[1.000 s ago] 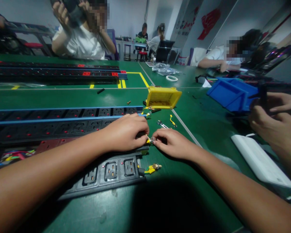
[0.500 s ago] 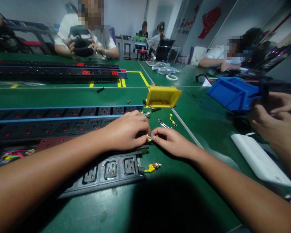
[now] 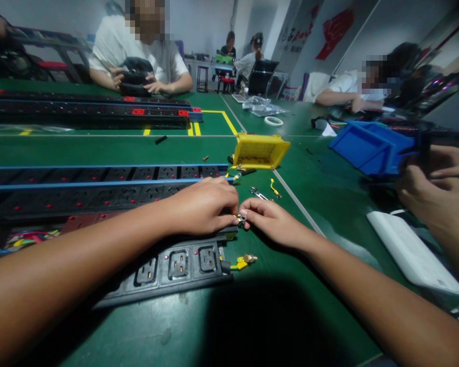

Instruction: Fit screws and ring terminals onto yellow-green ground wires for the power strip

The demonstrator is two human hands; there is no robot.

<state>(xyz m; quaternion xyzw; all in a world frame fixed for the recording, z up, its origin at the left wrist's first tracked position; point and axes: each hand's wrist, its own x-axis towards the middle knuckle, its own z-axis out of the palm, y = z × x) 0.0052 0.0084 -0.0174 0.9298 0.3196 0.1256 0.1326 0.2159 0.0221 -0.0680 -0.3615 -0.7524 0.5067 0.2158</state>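
One black socket strip [image 3: 160, 288] lies nearest, a yellow-green lead with a brass fastener [image 3: 250, 259] at its end. Just beyond, the left hand [image 3: 210, 204] curls over another strip, thumb and fingers closed on a small metal terminal [image 3: 242, 218]; the right hand [image 3: 270, 218] pinches its other side. This terminal shows more plainly than half a second ago, so it has probably been turned slightly; the fitting looks unfinished. A wrench [image 3: 258, 193] lies behind, near a yellow bin [image 3: 263, 148]. Farther along the bench, red labels [image 3: 138, 111] on dark strips are too small to read. Across it, a person has lowered a dark object [image 3: 136, 74] from head height. Wall lettering [image 3: 303, 36] beside a red fist emblem [image 3: 334, 33] is too blurred to read.
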